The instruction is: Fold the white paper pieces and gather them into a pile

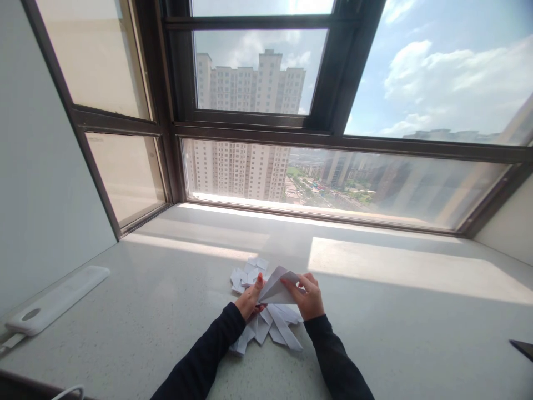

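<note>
Between my hands is a folded sheet of white paper [278, 290], held up above the sill with a pointed flap at its top. My left hand [250, 299] grips its left corner, thumb on the near face and fingers underneath. On the right side, my right hand [307, 294] pinches the edge between thumb and fingers. Below and behind my hands lie several folded white paper pieces [283, 332], strewn in a loose pile. More small folded pieces [239, 278] lie just beyond my left hand. Part of the pile is hidden by my hands and the held paper.
A pale speckled windowsill [400, 333] carries everything. At the left lies a long white power strip [58, 300] with a plug in its near end. A white cable [69, 392] curves at the bottom left. One dark pointed object [522, 349] shows at the right edge. Dark-framed windows [258, 133] rise behind.
</note>
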The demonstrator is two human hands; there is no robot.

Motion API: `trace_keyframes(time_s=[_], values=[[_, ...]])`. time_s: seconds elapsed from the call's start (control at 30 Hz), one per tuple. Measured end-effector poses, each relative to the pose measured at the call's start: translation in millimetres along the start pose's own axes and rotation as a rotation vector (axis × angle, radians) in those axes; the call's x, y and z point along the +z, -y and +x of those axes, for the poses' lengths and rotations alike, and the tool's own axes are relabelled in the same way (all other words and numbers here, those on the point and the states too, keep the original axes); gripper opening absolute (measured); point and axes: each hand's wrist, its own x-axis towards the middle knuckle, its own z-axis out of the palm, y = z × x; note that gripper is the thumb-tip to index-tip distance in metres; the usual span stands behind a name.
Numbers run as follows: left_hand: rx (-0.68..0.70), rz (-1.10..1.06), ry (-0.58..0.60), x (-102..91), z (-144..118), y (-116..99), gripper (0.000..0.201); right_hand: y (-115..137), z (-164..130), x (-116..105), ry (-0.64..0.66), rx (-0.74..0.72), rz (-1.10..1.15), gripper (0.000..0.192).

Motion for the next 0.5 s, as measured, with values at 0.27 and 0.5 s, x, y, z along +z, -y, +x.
trace_keyframes(time_s=[0.27, 0.5], values=[[0.037, 0.098, 0.009, 2.8, 5, 14, 0.05, 12, -4, 3, 0.054, -0.054, -0.064, 0.026], [0.212, 0.275, -0.082, 3.6, 5, 13, 0.036, 9, -4, 12, -0.06, 0.112, 0.18, 0.037]])
